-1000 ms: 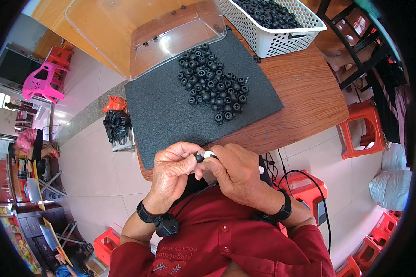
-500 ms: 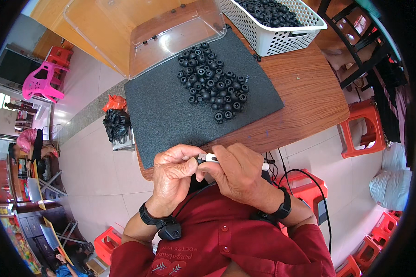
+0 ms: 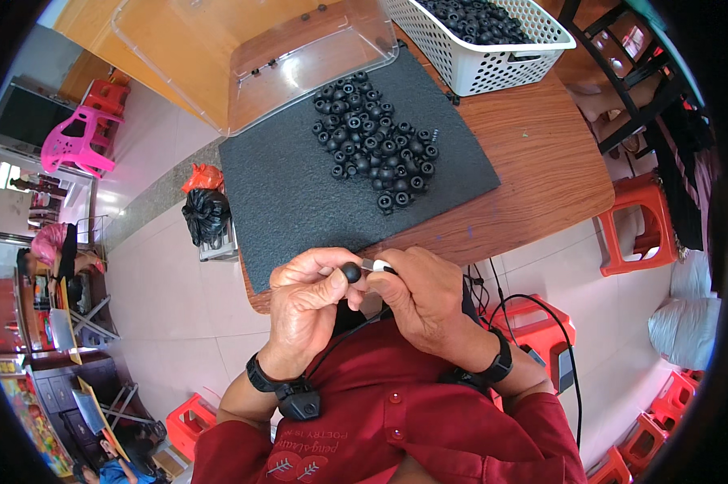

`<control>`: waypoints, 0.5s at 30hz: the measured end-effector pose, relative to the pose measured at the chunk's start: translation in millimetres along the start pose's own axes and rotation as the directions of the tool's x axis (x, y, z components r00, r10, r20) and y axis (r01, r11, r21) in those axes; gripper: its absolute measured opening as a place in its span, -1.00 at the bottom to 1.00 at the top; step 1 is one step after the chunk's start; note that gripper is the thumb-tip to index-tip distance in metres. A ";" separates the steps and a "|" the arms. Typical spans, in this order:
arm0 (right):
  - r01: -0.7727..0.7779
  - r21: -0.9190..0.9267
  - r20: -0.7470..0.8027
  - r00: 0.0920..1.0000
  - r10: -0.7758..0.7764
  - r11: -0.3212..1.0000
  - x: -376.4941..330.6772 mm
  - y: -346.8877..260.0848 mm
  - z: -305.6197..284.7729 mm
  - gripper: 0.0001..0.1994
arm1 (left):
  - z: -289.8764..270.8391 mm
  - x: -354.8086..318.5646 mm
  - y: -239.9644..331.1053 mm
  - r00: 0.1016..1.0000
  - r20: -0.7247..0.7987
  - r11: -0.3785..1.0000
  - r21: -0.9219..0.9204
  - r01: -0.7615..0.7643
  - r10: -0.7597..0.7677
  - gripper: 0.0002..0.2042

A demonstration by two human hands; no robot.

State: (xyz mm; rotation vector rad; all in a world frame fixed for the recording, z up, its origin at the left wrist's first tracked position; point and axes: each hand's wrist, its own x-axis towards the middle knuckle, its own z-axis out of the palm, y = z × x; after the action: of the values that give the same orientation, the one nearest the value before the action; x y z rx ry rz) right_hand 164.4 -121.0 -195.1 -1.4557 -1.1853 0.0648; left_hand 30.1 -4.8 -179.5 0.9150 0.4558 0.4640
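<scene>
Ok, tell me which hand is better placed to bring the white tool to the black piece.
Probably the right hand: it grips the white tool, whose metal tip points toward the black piece. The left hand is occupied, pinching that piece.

Small round held piece is plain black; slim knife handle, white with black. Rectangular textured mat is dark grey; wooden table, brown with darker grain; perforated plastic basket, white; buttoned cloth shirt, deep red; curved plastic chair, pink.
</scene>
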 end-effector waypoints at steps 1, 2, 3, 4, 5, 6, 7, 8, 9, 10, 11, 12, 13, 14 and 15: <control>-0.001 -0.011 0.005 1.000 0.001 1.000 0.5 -1.0 -0.6 -0.80 | 0.0 -0.2 -0.1 1.000 -0.004 1.000 -0.005 0.005 -0.005 -0.72; -0.003 -0.022 0.010 1.000 0.003 1.000 0.6 -1.5 -0.8 -0.81 | 0.0 -0.6 -0.3 1.000 -0.008 1.000 -0.011 0.009 -0.009 -0.72; 0.000 -0.032 0.009 1.000 0.000 1.000 0.5 -1.4 -0.6 -0.81 | 0.1 -0.7 -0.5 1.000 -0.012 1.000 -0.016 0.012 -0.012 -0.72; 0.003 -0.041 0.008 1.000 -0.003 0.999 0.1 -1.3 -0.1 -0.81 | 0.2 -0.6 -0.9 1.000 -0.012 1.000 -0.016 0.010 -0.010 -0.72; 0.006 -0.050 0.007 1.000 -0.005 0.999 -0.1 -1.2 0.1 -0.81 | 0.1 -0.4 -1.4 1.000 -0.013 1.000 -0.016 0.008 -0.008 -0.73; 0.008 -0.062 0.006 1.000 -0.008 0.998 0.3 -1.8 0.0 -0.81 | -0.2 -0.4 -1.8 1.000 -0.014 1.000 -0.016 0.006 -0.006 -0.73; 0.010 -0.074 0.004 1.000 -0.010 0.997 0.9 -2.7 -0.5 -0.81 | -0.7 -0.3 -2.2 1.000 -0.014 1.000 -0.009 0.000 -0.001 -0.73; 0.013 -0.087 0.002 1.000 -0.013 0.996 1.2 -3.2 -0.7 -0.81 | -1.3 -0.3 -2.7 1.000 -0.014 1.000 -0.002 -0.005 0.005 -0.73; 0.012 -0.096 0.006 1.000 -0.011 0.995 0.9 -3.1 -0.5 -0.81 | -1.8 -0.3 -3.2 1.000 -0.015 1.000 0.005 -0.010 0.010 -0.73; 0.011 -0.106 0.009 1.000 -0.010 0.994 0.4 -3.0 -0.3 -0.82 | -2.2 -0.4 -3.5 1.000 -0.018 1.000 0.006 -0.009 0.010 -0.73; 0.010 -0.115 0.013 1.000 -0.009 0.993 -0.2 -3.0 -0.1 -0.82 | -2.5 -0.4 -3.9 1.000 -0.021 1.000 0.008 -0.009 0.009 -0.73; 0.010 -0.118 0.014 1.000 -0.009 0.993 -0.3 -3.4 -0.3 -0.82 | -2.9 -0.4 -4.1 1.000 -0.024 1.000 0.009 -0.009 0.009 -0.73; 0.010 -0.120 0.016 1.000 -0.008 0.993 -0.4 -4.1 -0.6 -0.82 | -3.7 -0.1 -4.6 1.000 -0.025 1.000 0.009 -0.004 0.004 -0.73; 0.010 -0.122 0.017 1.000 -0.008 0.992 -0.5 -4.6 -0.8 -0.82 | -4.8 0.4 -5.3 1.000 -0.026 1.000 0.009 0.001 -0.001 -0.73; 0.009 -0.123 0.022 1.000 -0.006 0.992 -0.7 -4.9 -0.5 -0.82 | -5.4 0.5 -5.7 1.000 -0.027 1.000 0.009 0.007 -0.006 -0.74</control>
State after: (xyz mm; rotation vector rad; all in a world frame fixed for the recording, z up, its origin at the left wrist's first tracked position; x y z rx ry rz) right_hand 161.4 -122.9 -191.6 -1.5614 -1.2302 0.0021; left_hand 28.5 -4.1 -187.2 0.9164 0.4856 0.4692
